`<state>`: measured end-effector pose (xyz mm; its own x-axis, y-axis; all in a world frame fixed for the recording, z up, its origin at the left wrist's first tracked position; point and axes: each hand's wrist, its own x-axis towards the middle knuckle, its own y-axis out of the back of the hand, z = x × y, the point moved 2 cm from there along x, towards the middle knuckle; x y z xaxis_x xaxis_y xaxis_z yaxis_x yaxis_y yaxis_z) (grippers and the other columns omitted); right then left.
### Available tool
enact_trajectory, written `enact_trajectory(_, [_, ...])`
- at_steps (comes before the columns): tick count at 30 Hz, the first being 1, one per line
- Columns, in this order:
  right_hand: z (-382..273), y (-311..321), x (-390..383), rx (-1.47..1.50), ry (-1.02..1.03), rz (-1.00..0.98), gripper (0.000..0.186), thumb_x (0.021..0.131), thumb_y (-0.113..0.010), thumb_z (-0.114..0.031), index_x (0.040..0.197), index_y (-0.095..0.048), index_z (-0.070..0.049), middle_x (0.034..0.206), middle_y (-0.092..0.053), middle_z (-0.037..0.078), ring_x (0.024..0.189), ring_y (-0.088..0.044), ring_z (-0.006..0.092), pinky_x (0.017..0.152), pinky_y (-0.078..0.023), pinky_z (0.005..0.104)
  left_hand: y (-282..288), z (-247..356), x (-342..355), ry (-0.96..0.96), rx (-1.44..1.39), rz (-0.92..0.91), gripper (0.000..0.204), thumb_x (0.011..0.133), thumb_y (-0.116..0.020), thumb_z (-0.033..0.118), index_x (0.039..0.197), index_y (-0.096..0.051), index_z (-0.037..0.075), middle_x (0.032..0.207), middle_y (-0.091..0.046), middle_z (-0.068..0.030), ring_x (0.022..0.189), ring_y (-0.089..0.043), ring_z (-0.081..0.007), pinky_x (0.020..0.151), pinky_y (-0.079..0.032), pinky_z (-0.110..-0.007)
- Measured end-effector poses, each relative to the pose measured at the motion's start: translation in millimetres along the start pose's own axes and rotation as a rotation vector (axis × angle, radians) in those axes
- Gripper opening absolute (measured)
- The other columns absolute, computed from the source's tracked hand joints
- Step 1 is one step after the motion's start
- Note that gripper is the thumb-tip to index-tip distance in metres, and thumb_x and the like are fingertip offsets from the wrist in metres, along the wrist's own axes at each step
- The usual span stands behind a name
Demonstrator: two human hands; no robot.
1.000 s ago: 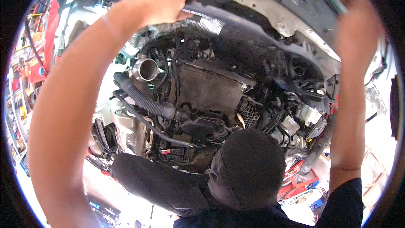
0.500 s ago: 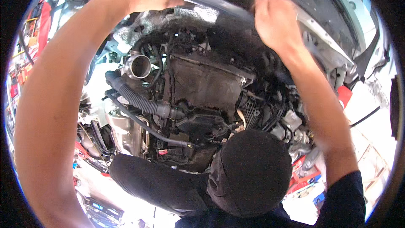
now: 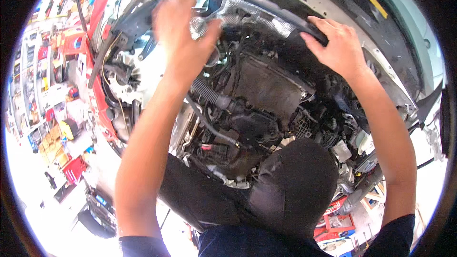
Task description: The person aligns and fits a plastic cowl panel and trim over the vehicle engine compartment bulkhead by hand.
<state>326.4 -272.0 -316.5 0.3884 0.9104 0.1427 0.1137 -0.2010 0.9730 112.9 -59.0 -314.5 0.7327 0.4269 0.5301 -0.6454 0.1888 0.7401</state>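
In the head view, the person's 2 bare arms are reaching up from the lower edge over a car's open engine bay. The right hand (image 3: 343,50) is gripping the near end of a dark strip (image 3: 303,24), its fingers lying over the top and its thumb pressing from below, so the grip is closing around that end. The strip is running slantwise along the far edge of the bay, just beyond a crinkled silver sheet (image 3: 283,27).

The left hand (image 3: 181,40) is hanging over the far left part of the bay, thumb and fingers standing well apart with nothing between them. It is showing blurred, so I cannot tell whether its fingertips are touching anything behind them. Partly hidden beside it, a round metal pipe (image 3: 213,57) is opening upward.

Below the 2 hands, a flat brown-black cover (image 3: 266,88) is filling the middle of the bay, and a ribbed hose (image 3: 209,95) is leading toward it from the left. Nearer, another person is leaning in, a black cap (image 3: 297,185) and a black sleeve (image 3: 202,197) covering the bay's near edge. A yellow strip (image 3: 372,1) is lying far right, and shelves (image 3: 28,76) are standing far left.
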Motion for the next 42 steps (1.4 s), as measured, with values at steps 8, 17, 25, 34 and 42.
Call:
enact_trajectory(8, [-8.9, 1.1, 12.4, 0.056, 0.17, 0.044, 0.032, 0.083, -0.071, -0.035, 0.095, -0.07, -0.005, 0.077, -0.068, 0.013, 0.068, -0.066, 0.0295, 0.063, -0.053, 0.0384, 58.5, -106.5, -253.3, 1.561, 0.334, 0.01, 0.073, 0.1, -0.024, 0.054, 0.135, -0.046, -0.007, 0.134, -0.05, -0.0293, 0.126, -0.047, -0.0433, 0.109, -0.033, -0.046])
enact_trajectory(17, [-18.9, -1.2, 17.6, -0.027, 0.236, 0.055, 0.029, 0.084, -0.065, -0.032, 0.092, -0.065, -0.005, 0.073, -0.063, 0.014, 0.065, -0.064, 0.0324, 0.058, -0.051, 0.0406, 49.7, -113.8, -269.3, 1.439, 0.504, -0.037, 0.066, 0.1, -0.023, 0.047, 0.121, -0.06, -0.004, 0.122, -0.059, -0.0291, 0.113, -0.055, -0.0463, 0.099, -0.041, -0.051])
enact_trajectory(25, [-7.1, 7.0, 8.9, -0.185, 0.224, -0.012, 0.031, 0.08, -0.07, -0.03, 0.096, -0.065, -0.004, 0.074, -0.062, 0.01, 0.068, -0.063, 0.0294, 0.061, -0.051, 0.0392, 43.2, -101.5, -261.5, 1.49, 0.46, -0.05, 0.063, 0.095, -0.023, 0.049, 0.124, -0.061, 0.006, 0.123, -0.06, -0.0239, 0.113, -0.055, -0.0462, 0.097, -0.042, -0.052])
enact_trajectory(34, [-6.7, 3.2, 16.0, 0.003, 0.306, 0.005, 0.028, 0.081, -0.074, -0.029, 0.099, -0.07, -0.008, 0.082, -0.068, 0.005, 0.064, -0.065, 0.0236, 0.059, -0.052, 0.0315, 49.6, -95.6, -251.9, 1.474, 0.434, 0.001, 0.063, 0.093, -0.027, 0.046, 0.132, -0.057, 0.007, 0.131, -0.058, -0.0181, 0.12, -0.053, -0.0395, 0.102, -0.038, -0.046])
enact_trajectory(42, [-8.1, 5.3, 20.5, 0.114, 0.213, -0.084, 0.029, 0.079, -0.076, -0.023, 0.102, -0.068, -0.008, 0.081, -0.066, 0.005, 0.061, -0.064, 0.0229, 0.054, -0.05, 0.0303, 46.7, -96.3, -250.7, 1.29, 0.419, 0.058, 0.06, 0.093, -0.027, 0.036, 0.125, -0.059, -0.003, 0.124, -0.061, -0.0243, 0.111, -0.057, -0.0432, 0.097, -0.042, -0.047])
